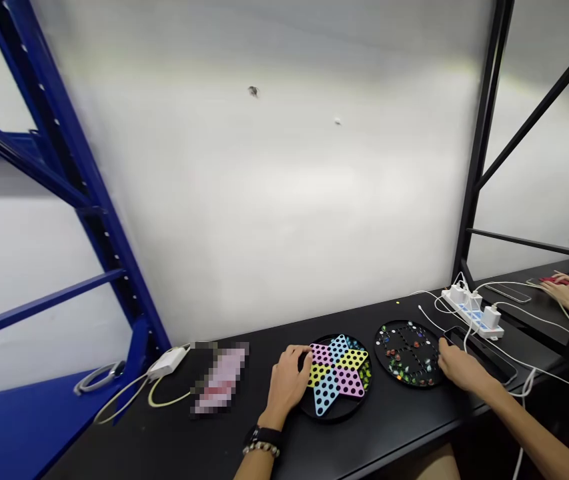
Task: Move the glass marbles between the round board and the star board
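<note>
A round black Chinese-checkers board with a star of pink, blue and yellow points lies on the black table. My left hand rests on its left rim, fingers curled over the edge. To its right lies a round black tray holding several coloured marbles. My right hand touches that tray's right rim, fingers bent against it.
A white power strip with plugs and white cables sits at the back right. A dark phone lies beside my right hand. A white charger and a blurred pink item lie left. Blue racking stands left; another person's hands work far right.
</note>
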A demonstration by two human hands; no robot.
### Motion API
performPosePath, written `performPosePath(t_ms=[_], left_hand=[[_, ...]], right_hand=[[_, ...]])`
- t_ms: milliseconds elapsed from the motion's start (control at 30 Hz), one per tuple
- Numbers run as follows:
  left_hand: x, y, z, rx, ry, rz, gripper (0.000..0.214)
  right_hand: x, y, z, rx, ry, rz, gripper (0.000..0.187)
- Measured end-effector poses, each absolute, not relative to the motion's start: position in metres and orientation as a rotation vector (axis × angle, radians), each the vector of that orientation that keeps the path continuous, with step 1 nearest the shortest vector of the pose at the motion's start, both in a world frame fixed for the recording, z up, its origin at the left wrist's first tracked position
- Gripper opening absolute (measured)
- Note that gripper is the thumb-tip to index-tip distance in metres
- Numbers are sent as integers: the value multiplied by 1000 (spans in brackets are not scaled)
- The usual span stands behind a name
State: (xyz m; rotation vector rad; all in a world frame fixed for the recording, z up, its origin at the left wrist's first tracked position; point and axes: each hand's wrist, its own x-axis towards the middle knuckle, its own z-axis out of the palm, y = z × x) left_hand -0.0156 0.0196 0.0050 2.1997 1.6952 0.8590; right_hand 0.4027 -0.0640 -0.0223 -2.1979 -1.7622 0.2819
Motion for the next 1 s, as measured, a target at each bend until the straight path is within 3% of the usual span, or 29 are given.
performPosePath(t_ms=[133,267,367,467,633,767,1000], left_hand=[[-15,20,4,2193,1694,846,33],[-16,22,2,2189,1704,853,33],[-17,24,0,2200,1700,873,33],[-18,24,-1,2205,1695,874,34],[-18,22,1,2193,1683,883,34],[-17,21,2,2197,1662,879,32],[-17,21,2,2190,1653,868,32]], right_hand=[[404,-56,-10,-1639,-1204,884,20],[390,-40,1,-1304,-963,1112,26],[373,-18,0,-1239,-911,1102,30],[355,7,-4,-1500,-1142,847,36],[326,31,-10,-1888,-1611,512,21],[310,36,-14,-1865,-1604,657,13],[309,46,-6,-1463,-1275,1004,29]])
